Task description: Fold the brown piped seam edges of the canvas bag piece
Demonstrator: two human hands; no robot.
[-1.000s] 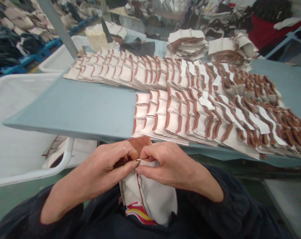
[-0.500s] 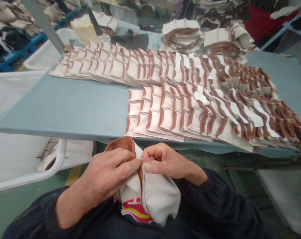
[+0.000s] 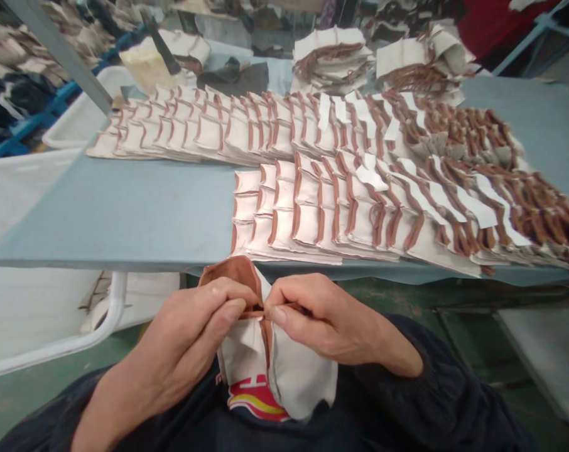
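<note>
A cream fabric piece with brown edging [image 3: 303,376] hangs in front of my chest, below the table's front edge. My left hand [image 3: 204,320] pinches its brown-edged top on the left side. Close beside it, my right hand [image 3: 308,314] grips the same edging with thumb and forefinger, near the middle seam. A brown inner face shows behind my left fingers. Rows of similar cream pieces with brown edges [image 3: 308,220] stand packed on the table, some with white strips lying on them.
The blue-green table [image 3: 162,213] spans the view. White tubs [image 3: 30,314] stand at its left. Stacked cream pieces [image 3: 331,53] and a dark cloth [image 3: 237,78] lie along its back. A grey post [image 3: 63,56] rises at the upper left.
My hands have shifted their grip at the top edge; my left thumb has drawn back left, baring more brown edging between the hands. The view has tilted slightly.
</note>
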